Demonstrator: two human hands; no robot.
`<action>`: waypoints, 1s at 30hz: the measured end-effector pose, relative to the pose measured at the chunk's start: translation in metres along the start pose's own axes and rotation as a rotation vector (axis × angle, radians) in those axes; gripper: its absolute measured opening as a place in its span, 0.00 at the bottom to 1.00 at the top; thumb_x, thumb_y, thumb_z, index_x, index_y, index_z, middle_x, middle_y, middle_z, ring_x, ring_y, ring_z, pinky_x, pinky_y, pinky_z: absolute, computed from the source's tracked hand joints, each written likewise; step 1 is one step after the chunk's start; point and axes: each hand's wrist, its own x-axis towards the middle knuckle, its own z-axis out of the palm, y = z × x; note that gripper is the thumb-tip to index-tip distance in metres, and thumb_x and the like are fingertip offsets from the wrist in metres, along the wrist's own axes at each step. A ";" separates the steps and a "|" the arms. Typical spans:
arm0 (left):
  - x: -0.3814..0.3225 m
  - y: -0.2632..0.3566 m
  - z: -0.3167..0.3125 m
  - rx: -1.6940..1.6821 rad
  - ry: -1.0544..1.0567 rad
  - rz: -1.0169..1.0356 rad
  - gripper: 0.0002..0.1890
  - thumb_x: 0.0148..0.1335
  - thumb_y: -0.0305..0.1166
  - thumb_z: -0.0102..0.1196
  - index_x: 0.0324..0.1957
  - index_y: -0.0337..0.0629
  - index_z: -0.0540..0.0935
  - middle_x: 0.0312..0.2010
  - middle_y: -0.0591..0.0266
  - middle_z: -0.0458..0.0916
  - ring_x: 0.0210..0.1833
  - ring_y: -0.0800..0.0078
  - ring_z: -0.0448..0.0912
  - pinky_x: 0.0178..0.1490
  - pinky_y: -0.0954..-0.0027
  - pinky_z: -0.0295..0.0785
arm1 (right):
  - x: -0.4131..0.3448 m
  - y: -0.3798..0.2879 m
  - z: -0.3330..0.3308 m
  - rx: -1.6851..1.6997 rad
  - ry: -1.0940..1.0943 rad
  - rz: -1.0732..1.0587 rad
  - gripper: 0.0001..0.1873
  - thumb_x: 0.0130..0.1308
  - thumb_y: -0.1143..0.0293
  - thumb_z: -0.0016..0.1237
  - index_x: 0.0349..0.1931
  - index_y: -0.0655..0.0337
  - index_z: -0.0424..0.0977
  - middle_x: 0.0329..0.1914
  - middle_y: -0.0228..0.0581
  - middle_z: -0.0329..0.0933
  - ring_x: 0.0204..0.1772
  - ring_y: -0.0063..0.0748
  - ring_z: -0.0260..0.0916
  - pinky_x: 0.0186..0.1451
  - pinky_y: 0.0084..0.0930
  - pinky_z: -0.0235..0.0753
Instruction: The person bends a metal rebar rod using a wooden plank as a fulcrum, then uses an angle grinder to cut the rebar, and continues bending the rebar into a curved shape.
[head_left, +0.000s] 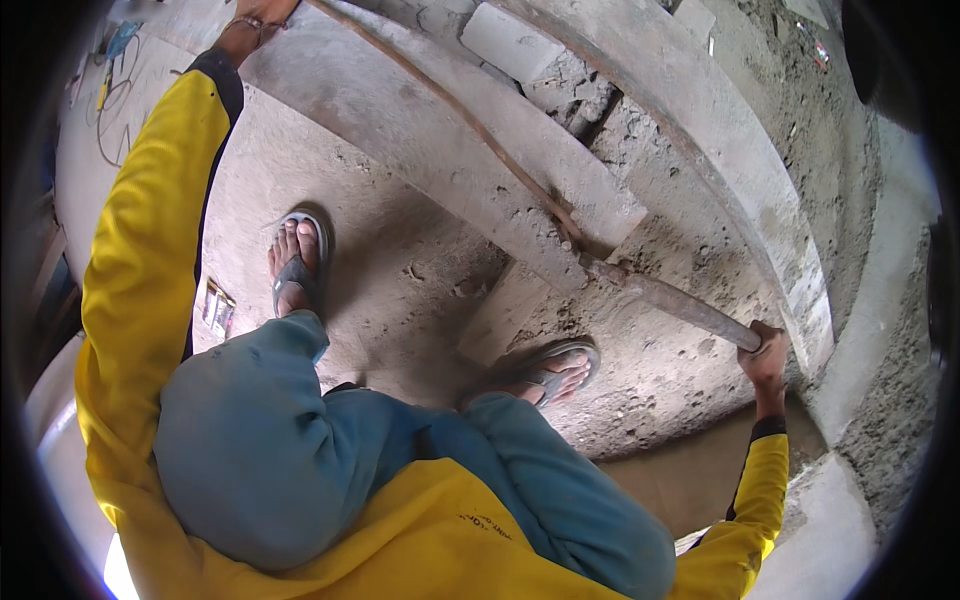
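Observation:
My right hand (765, 356) is closed around the near end of a grey-brown pipe (675, 300), low at the right. The pipe slants up and left to the end of a long pale plank (390, 127). Along the plank runs a thin brown rod (472, 124), its lower end close to the pipe's far end. Whether rod and pipe are joined I cannot tell. My left hand (266, 9) reaches to the plank's upper part and is cut off by the top edge. Its fingers are hidden, so its grip does not show.
A pale concrete block (510, 41) and broken rubble (570, 97) lie beyond the plank. A long raised concrete edge (720, 112) curves down the right. My sandalled feet (296, 255) stand on dusty ground, near a small printed packet (217, 309). Loose wire (105, 127) lies far left.

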 end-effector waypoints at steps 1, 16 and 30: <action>0.002 -0.001 0.001 -0.090 -0.163 -0.113 0.18 0.66 0.35 0.47 0.53 0.40 0.81 0.49 0.49 0.81 0.53 0.49 0.78 0.57 0.45 0.69 | -0.003 0.000 -0.002 0.022 -0.003 -0.017 0.06 0.47 0.73 0.56 0.20 0.58 0.72 0.19 0.50 0.74 0.29 0.63 0.75 0.30 0.47 0.72; -0.029 -0.054 0.030 -0.114 -0.228 -0.248 0.18 0.70 0.48 0.41 0.55 0.61 0.79 0.56 0.62 0.74 0.62 0.52 0.68 0.63 0.44 0.60 | 0.008 -0.011 -0.025 -0.014 0.106 -0.068 0.08 0.49 0.73 0.53 0.19 0.59 0.67 0.18 0.50 0.69 0.25 0.62 0.71 0.26 0.44 0.66; -0.018 -0.063 0.001 -0.277 -0.236 -0.305 0.21 0.71 0.48 0.36 0.55 0.61 0.81 0.60 0.65 0.78 0.69 0.62 0.70 0.69 0.45 0.56 | -0.083 -0.070 0.110 0.287 0.201 0.186 0.09 0.46 0.70 0.60 0.19 0.59 0.72 0.17 0.51 0.73 0.22 0.60 0.73 0.26 0.44 0.71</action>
